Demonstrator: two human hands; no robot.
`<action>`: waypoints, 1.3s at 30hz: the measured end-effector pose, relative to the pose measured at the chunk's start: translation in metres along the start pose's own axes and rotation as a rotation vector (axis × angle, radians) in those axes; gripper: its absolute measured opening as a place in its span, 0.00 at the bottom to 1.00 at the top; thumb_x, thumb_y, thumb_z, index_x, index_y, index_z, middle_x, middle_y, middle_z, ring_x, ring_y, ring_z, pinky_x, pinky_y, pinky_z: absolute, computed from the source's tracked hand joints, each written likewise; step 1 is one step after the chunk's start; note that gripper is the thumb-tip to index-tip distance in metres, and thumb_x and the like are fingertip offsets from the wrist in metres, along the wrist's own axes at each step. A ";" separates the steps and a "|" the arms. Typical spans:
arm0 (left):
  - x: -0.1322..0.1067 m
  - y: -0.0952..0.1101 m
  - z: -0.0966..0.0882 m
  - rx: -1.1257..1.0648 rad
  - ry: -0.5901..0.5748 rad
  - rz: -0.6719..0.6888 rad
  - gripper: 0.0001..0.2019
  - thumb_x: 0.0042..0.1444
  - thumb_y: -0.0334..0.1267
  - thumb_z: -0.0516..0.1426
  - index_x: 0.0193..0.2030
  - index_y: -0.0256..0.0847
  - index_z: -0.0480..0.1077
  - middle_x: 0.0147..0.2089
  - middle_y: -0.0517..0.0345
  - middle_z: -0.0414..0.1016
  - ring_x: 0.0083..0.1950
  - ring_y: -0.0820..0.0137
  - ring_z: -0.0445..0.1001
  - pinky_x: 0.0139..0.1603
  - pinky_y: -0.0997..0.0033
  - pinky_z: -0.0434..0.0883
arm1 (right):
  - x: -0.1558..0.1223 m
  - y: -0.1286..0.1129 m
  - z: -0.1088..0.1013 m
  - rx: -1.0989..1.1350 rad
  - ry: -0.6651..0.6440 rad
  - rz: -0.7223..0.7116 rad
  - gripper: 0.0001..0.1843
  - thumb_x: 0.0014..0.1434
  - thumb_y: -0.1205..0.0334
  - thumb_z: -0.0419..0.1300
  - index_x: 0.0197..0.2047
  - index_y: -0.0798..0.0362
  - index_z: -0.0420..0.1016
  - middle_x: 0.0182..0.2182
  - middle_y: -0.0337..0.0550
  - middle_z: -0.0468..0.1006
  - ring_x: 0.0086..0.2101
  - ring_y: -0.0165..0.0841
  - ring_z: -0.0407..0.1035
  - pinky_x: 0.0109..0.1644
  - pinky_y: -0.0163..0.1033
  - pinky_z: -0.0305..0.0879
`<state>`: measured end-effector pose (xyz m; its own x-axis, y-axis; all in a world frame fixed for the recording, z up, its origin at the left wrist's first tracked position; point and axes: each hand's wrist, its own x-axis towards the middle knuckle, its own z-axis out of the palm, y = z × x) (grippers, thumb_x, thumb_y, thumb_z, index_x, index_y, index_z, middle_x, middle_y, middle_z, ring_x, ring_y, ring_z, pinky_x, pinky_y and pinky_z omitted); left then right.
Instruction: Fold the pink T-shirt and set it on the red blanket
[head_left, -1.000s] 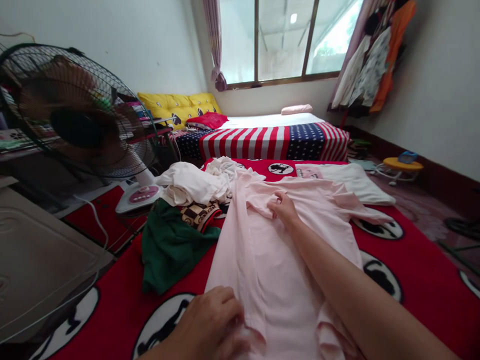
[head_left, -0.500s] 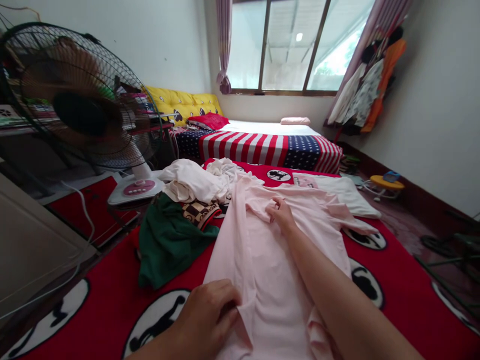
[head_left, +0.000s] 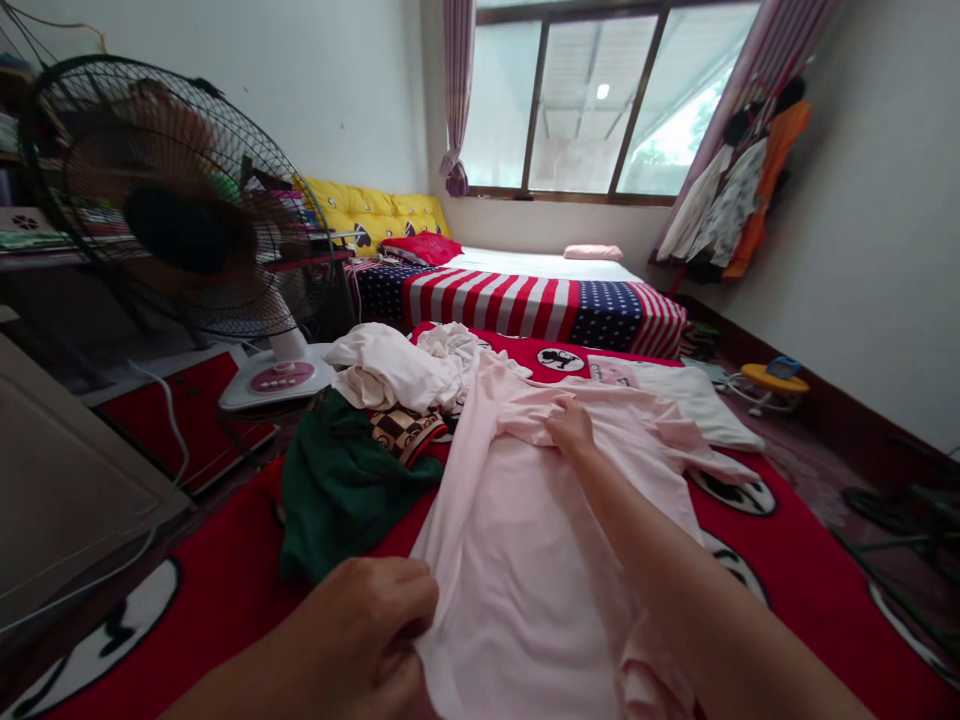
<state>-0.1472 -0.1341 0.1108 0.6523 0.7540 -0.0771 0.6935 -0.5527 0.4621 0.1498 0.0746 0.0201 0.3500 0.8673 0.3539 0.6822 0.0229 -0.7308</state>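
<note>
A pale pink shirt [head_left: 525, 530] lies spread over the red patterned blanket [head_left: 810, 560], with one sleeve reaching out to the right. My left hand [head_left: 375, 620] is closed on its near left edge and holds the fabric a little to the left. Farther up the shirt, my right hand [head_left: 571, 428] pinches a gathered fold of the same cloth near the upper part. The right forearm crosses over the shirt and hides some of its right side. Soft creases run between the two hands.
Left of the shirt lie a green garment [head_left: 345, 490], a checkered brown cloth [head_left: 405, 430] and crumpled white clothes [head_left: 397, 365]. A folded white garment [head_left: 690, 400] is at the far right. A fan [head_left: 187, 220] stands left; a bed [head_left: 510, 300] is beyond.
My left hand has moved left and toward me, drawing the shirt's edge outward. My right hand has closed more firmly on the fold. The view has shifted slightly.
</note>
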 end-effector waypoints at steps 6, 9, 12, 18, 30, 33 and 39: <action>0.013 0.017 0.025 0.131 -0.210 -0.038 0.06 0.50 0.27 0.54 0.32 0.42 0.68 0.36 0.59 0.73 0.36 0.67 0.72 0.38 0.71 0.66 | 0.004 0.003 -0.001 -0.130 0.034 -0.055 0.14 0.41 0.76 0.52 0.33 0.57 0.71 0.31 0.49 0.72 0.38 0.41 0.65 0.47 0.44 0.64; 0.011 0.008 0.031 0.084 -0.187 -0.084 0.07 0.48 0.30 0.57 0.35 0.44 0.69 0.40 0.60 0.73 0.39 0.66 0.72 0.40 0.69 0.66 | 0.005 0.005 -0.006 -0.171 0.043 -0.057 0.16 0.42 0.77 0.52 0.35 0.57 0.72 0.32 0.49 0.73 0.39 0.42 0.66 0.48 0.45 0.64; 0.003 -0.007 0.035 0.016 -0.047 -0.130 0.13 0.47 0.31 0.59 0.41 0.47 0.69 0.43 0.61 0.72 0.44 0.65 0.71 0.44 0.68 0.66 | 0.003 0.007 -0.014 -0.203 0.076 -0.051 0.18 0.44 0.76 0.52 0.39 0.59 0.74 0.38 0.53 0.74 0.43 0.44 0.66 0.52 0.47 0.62; -0.016 -0.027 0.037 -0.078 0.145 -0.171 0.15 0.49 0.31 0.58 0.45 0.47 0.70 0.50 0.57 0.69 0.51 0.65 0.69 0.51 0.68 0.65 | -0.031 -0.016 -0.031 -0.238 0.037 -0.255 0.19 0.49 0.73 0.56 0.45 0.55 0.74 0.56 0.53 0.64 0.56 0.47 0.58 0.59 0.52 0.55; -0.013 -0.043 0.051 -0.226 0.296 -0.231 0.09 0.56 0.30 0.52 0.40 0.39 0.72 0.33 0.58 0.71 0.34 0.71 0.71 0.37 0.74 0.66 | -0.164 -0.085 -0.050 -0.179 -0.757 -1.098 0.07 0.60 0.70 0.53 0.37 0.52 0.71 0.38 0.43 0.74 0.35 0.32 0.68 0.37 0.35 0.62; -0.014 -0.038 0.039 -0.242 0.261 -0.228 0.08 0.55 0.29 0.51 0.31 0.38 0.72 0.30 0.59 0.70 0.29 0.74 0.69 0.30 0.77 0.63 | -0.164 -0.092 -0.062 -0.088 -0.698 -1.012 0.08 0.62 0.68 0.50 0.36 0.53 0.70 0.34 0.43 0.74 0.34 0.31 0.67 0.39 0.35 0.61; 0.006 -0.028 0.021 -0.071 0.168 -0.175 0.11 0.53 0.27 0.52 0.31 0.42 0.75 0.32 0.59 0.72 0.35 0.71 0.71 0.37 0.75 0.65 | -0.154 -0.083 -0.070 0.020 -0.843 -0.863 0.04 0.57 0.66 0.57 0.32 0.51 0.72 0.31 0.39 0.75 0.31 0.29 0.69 0.35 0.33 0.62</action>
<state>-0.1564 -0.1211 0.0784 0.4601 0.8877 -0.0158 0.7640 -0.3867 0.5164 0.0842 -0.0959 0.0668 -0.7504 0.6146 0.2432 0.4724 0.7561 -0.4530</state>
